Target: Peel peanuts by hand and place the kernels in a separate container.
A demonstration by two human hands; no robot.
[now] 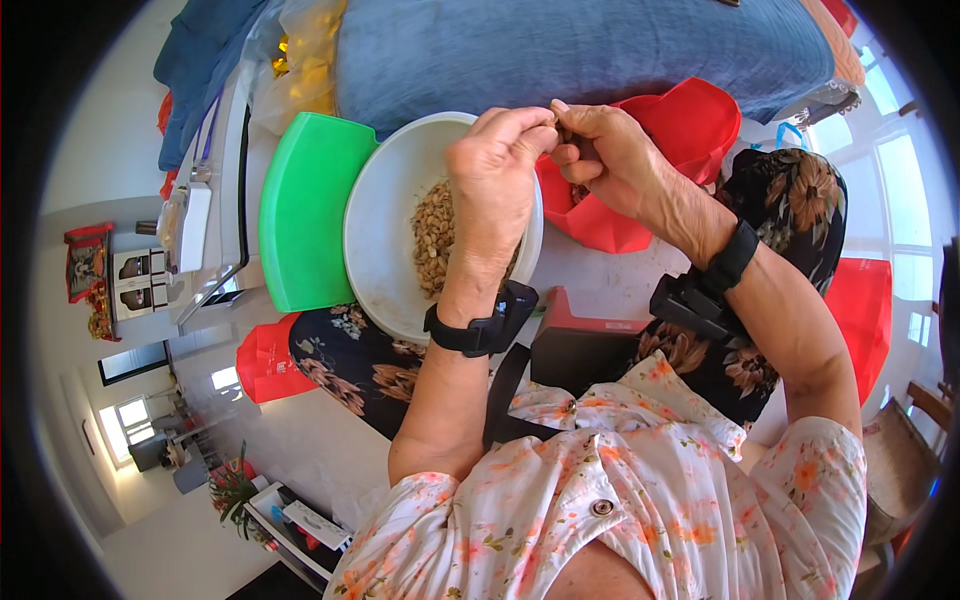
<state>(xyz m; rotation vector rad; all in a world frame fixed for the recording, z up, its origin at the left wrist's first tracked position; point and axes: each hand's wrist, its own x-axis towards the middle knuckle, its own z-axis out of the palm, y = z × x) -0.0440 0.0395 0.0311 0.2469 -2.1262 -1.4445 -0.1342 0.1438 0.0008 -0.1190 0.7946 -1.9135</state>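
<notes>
My left hand [502,165] and my right hand [611,154] meet at the fingertips above the gap between a basin and a red bag. Both pinch a small brown piece, apparently a peanut, mostly hidden by the fingers. More brown pieces seem to sit in the curled fingers of the right hand. Below the left hand is a large white plastic basin [379,202] with peanut shells or unshelled peanuts [433,247] at its bottom. Under the right hand stands an open red bag [611,225], its folded rim spread out; small reddish-brown pieces show inside.
A green plastic stool or lid [319,214] adjoins the basin's left side. A dark box with a red edge [585,334] stands between my knees. Beyond lies a blue-covered seat [570,52]. More red bags [274,360] lie beside my legs, and a chair [896,472] stands at right.
</notes>
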